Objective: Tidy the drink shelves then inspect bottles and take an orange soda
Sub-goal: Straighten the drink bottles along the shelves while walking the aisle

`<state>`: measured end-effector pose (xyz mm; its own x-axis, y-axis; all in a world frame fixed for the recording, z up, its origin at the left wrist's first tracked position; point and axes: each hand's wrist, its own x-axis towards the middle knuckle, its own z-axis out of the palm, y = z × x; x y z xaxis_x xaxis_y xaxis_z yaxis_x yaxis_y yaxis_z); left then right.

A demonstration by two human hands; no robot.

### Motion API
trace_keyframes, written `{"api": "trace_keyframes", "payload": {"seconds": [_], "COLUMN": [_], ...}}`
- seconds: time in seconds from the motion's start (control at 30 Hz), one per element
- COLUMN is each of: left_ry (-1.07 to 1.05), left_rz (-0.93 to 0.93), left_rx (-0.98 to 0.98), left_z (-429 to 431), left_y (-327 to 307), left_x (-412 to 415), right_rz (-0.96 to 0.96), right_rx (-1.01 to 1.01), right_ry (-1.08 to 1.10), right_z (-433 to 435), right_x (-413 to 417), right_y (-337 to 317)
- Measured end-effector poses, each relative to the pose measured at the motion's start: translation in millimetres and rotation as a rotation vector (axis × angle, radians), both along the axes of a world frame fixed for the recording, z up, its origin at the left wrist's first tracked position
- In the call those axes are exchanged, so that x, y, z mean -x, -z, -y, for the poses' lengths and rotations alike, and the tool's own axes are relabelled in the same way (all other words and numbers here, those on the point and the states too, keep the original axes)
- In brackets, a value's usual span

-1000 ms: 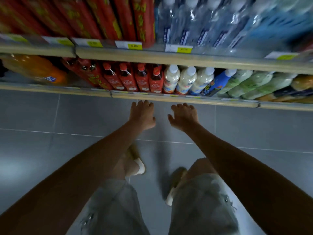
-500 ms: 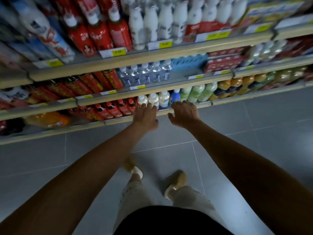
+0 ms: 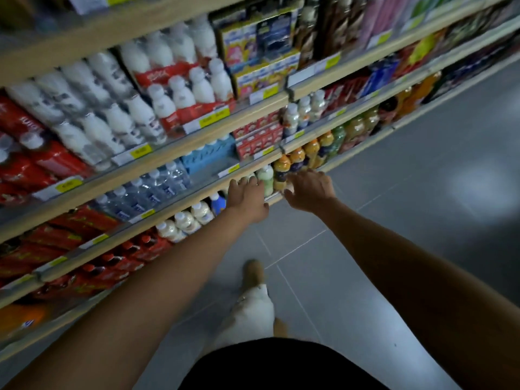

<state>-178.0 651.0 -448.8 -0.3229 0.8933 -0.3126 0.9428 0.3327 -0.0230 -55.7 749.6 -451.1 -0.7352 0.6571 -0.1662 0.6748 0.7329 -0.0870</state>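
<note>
Two hands reach out to the low drink shelves. L hand is loose, fingers a bit spread, holding nothing; its tips are right by the pale green bottle. R hand is loose too, fingers spread, nothing in it; its tips are just under the small orange bottles w/ dark labels on the btm shelf. Can't tell if either hand touches a bottle, it's too blurry. One big orange bottle sits far left on the btm shelf, well apart from both hands. Can't tell which orange drink is the soda. White milk bottles fill the shelves higher up, water bottles sit lower, red packs at left. Gray floor below.
</note>
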Motion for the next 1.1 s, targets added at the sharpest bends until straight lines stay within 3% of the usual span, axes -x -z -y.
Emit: {"api": "trace_keyframes", "payload": {"seconds": [0.33, 0.67, 0.87, 1.1], "left_ry": [0.277, 0.591, 0.628, 0.53], "left_rz": [0.015, 0.011, -0.025, 0.005], "left_rx": [-0.023, 0.0, 0.024, 0.074], "left_z": [-231, -414, -505, -606], "left_y": [0, -13, -2, 0], "left_x": [-16, -110, -168, -256], "right_rz": [0.042, 0.043, 0.027, 0.065], "right_rx": [-0.012, -0.021, -0.017, 0.011], "right_ry": [0.254, 0.554, 0.592, 0.503], "right_z": [-179, -321, -404, -512], "right_x": [-60, -141, -198, -284], "right_y": [-2, -11, 0, -3]}}
